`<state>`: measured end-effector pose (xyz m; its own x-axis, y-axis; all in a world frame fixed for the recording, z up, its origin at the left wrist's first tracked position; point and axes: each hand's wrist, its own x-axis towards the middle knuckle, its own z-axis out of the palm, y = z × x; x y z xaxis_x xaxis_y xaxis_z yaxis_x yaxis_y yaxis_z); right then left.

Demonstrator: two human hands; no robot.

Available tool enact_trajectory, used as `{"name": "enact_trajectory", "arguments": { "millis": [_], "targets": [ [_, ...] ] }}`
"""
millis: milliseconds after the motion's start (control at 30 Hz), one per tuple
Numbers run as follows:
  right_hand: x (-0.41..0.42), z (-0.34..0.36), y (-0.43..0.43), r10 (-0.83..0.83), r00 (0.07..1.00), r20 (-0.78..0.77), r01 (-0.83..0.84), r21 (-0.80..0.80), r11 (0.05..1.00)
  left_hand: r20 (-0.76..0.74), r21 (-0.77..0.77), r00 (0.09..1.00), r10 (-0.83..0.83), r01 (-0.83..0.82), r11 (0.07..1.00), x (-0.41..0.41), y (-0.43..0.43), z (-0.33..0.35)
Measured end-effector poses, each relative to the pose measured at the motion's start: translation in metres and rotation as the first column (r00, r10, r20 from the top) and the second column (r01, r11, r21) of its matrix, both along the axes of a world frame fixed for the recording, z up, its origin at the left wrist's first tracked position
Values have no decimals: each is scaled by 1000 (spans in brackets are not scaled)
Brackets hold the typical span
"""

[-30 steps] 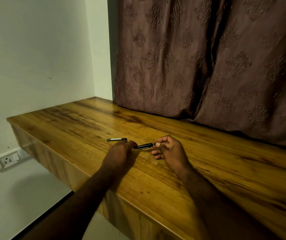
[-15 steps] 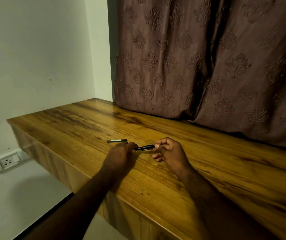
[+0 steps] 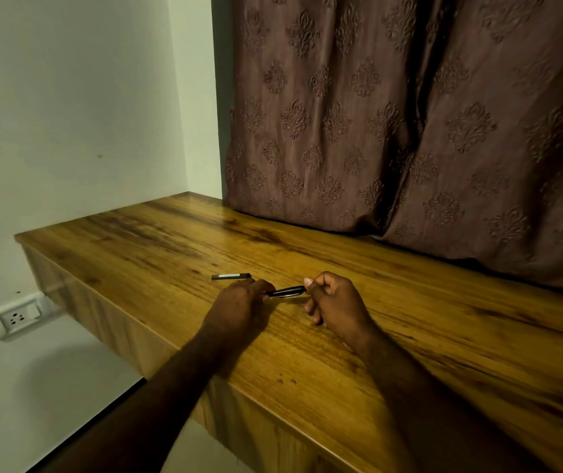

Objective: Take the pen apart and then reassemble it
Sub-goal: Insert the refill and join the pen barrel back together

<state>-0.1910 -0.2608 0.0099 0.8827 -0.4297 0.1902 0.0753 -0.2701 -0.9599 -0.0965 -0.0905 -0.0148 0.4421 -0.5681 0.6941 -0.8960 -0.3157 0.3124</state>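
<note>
Wood-grain laminate covers the desk (image 3: pixel 409 322), and against it the work reads clearly from the left inward. Up and to the left of the grip, apart from both hands, a short dark pen piece (image 3: pixel 231 276) with a pale strip, probably the cap, lies flat on the surface, its length running nearly left to right. Just below and right of it, the left hand (image 3: pixel 239 303) is closed over one end of the black pen barrel (image 3: pixel 286 291), fingertips pinched narrow around it. The barrel spans the gap between the hands, long axis roughly left to right with the right end a little higher, held just above the desk. The right hand (image 3: pixel 333 300) pinches the other end between thumb and forefinger, remaining fingers curled under. Both grips sit on the same axis, so the next move looks like a twist or a straight pull apart along that line; the left hand is the nearer one to the loose piece.
</note>
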Motion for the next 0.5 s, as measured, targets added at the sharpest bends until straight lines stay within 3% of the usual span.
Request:
{"name": "enact_trajectory", "arguments": {
  "millis": [500],
  "targets": [
    [-8,7,4,23,999,30,-23,1,1000,-62,24,998,-8,9,1000,-5,0,1]
  ]
}}
